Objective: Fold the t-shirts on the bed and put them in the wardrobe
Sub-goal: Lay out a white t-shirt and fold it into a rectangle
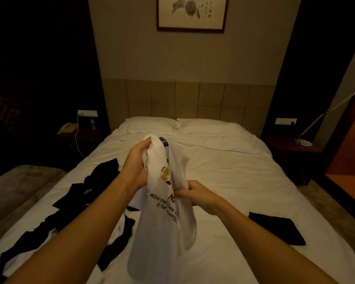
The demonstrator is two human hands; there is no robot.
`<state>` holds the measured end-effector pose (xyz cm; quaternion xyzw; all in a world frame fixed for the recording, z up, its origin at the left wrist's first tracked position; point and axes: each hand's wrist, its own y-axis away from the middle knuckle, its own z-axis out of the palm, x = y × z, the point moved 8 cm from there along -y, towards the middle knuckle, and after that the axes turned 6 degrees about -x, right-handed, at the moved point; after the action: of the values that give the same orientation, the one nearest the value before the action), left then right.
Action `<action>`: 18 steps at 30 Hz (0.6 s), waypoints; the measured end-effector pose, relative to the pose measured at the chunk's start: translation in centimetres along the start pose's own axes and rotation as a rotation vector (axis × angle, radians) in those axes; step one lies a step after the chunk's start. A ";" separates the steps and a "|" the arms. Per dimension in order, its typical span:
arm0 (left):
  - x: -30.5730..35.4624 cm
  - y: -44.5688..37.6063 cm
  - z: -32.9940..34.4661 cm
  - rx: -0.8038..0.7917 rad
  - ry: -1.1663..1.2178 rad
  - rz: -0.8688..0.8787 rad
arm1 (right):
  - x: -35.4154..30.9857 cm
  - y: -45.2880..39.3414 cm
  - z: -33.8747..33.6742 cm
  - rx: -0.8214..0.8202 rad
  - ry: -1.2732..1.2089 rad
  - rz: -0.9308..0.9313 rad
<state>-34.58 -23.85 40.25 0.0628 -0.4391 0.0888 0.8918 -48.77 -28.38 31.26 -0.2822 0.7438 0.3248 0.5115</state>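
A white t-shirt (162,228) with red lettering and a yellow print hangs bunched above the bed (223,181). My left hand (136,165) grips its upper part near the collar. My right hand (199,194) pinches the cloth lower down, at the shirt's right edge. Several unfolded black t-shirts (84,193) lie spread along the left side of the bed, mixed with some white cloth (119,228). A folded black t-shirt (277,227) lies flat on the bed at the right. No wardrobe is in view.
Two pillows (152,124) lie at the headboard. A nightstand with a phone (67,128) stands at the left, another with a lamp (303,141) at the right. A bench (14,187) runs along the bed's left side.
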 end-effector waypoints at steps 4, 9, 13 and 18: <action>2.2 1.3 -3.5 0.269 -0.630 0.209 | -2.8 0.1 -3.9 0.202 0.072 -0.152; 0.7 1.7 -6.5 0.308 -1.519 0.254 | -10.1 1.8 -6.5 0.297 0.444 -0.385; -1.5 1.3 0.0 -0.133 -1.695 0.411 | -13.8 2.3 -4.6 0.139 0.636 -0.456; -0.8 0.7 6.4 -0.455 -1.404 0.369 | -14.7 4.2 -4.8 0.064 0.610 -0.437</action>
<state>-40.16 -24.42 43.47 -0.1554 -0.9143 0.0830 0.3647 -50.08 -28.18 47.22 -0.5018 0.7940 0.0855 0.3325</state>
